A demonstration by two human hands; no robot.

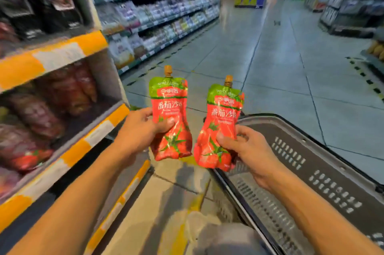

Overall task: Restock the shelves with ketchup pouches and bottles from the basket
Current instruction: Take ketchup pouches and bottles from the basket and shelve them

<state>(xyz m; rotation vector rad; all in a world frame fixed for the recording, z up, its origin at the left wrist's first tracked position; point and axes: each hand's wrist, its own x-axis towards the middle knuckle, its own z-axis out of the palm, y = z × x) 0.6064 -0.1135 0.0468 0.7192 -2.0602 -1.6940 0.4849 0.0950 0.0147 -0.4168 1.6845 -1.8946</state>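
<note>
Red ketchup pouches with green tops and brown screw caps are held up in both hands, over the floor of a shop aisle. The left hand [143,128] grasps the left pouch [170,117] around its lower half, thumb on the front and fingers behind it. The right hand [245,148] grasps the right pouch [220,128] in the same way, thumb pressed on the printed tomato picture. Both pouches stand almost upright, caps pointing to the far side, and they are just beside each other without touching.

On the near right, under the right arm, is a dark grey plastic basket [311,163] with slotted walls; what lies inside it I cannot tell. On the left stands a shelf unit [68,150] with yellow and white edge strips. On its middle level lie more red pouches [31,136], blurred. The left pouch is near the right end of this shelf, but not on it. Further along the aisle, on the left, long shelves [162,15] carry many blurred packages. The grey tiled floor [280,67] runs to the far end.
</note>
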